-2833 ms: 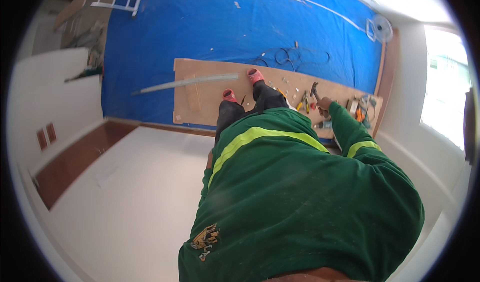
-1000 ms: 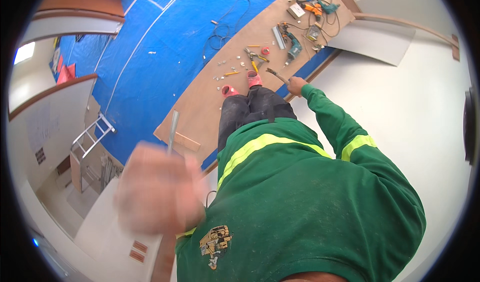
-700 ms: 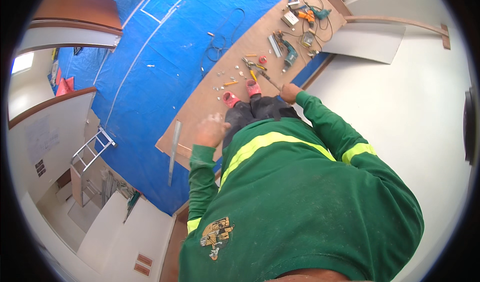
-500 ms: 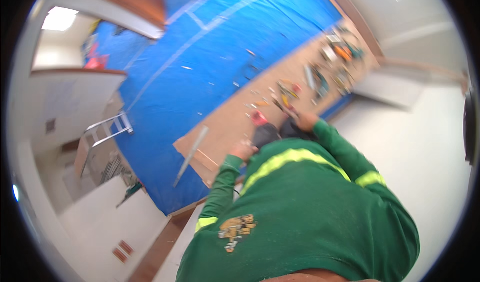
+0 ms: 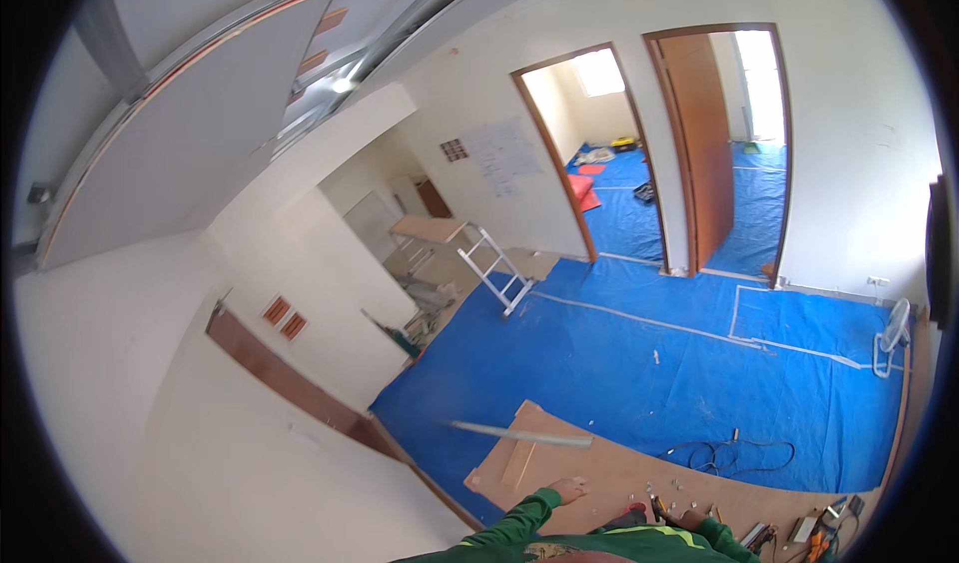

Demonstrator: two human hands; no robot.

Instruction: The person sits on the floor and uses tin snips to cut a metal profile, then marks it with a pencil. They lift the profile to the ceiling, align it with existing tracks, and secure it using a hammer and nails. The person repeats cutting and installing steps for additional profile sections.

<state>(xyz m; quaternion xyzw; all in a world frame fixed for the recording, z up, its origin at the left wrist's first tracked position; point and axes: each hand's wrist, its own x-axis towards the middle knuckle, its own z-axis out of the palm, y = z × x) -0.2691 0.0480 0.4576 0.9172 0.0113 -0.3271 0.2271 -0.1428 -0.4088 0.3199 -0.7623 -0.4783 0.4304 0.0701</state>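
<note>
My left hand (image 5: 569,489) reaches out over a brown board (image 5: 609,473), its fingers stretched and apart, with nothing visible in it. A long, thin metal strip (image 5: 529,434) lies beyond that hand, across the board's left part and out over the blue sheet; it looks blurred. My right hand (image 5: 691,520) is low at the bottom edge, closed around a hand tool (image 5: 658,509) with yellow and dark parts, whose exact kind I cannot make out. Small loose bits (image 5: 675,484) lie on the board just past it.
More tools (image 5: 824,538) are heaped at the board's right end. A dark cable (image 5: 734,453) is coiled on the blue floor sheet (image 5: 619,363). Farther off stand a step platform (image 5: 494,268), a white fan (image 5: 892,338) and two doorways. A wall rises on my left.
My view has swung up from the floor toward the room and doorways. My left hand has moved from beside my leg out over the board. The right hand still grips the tool.
</note>
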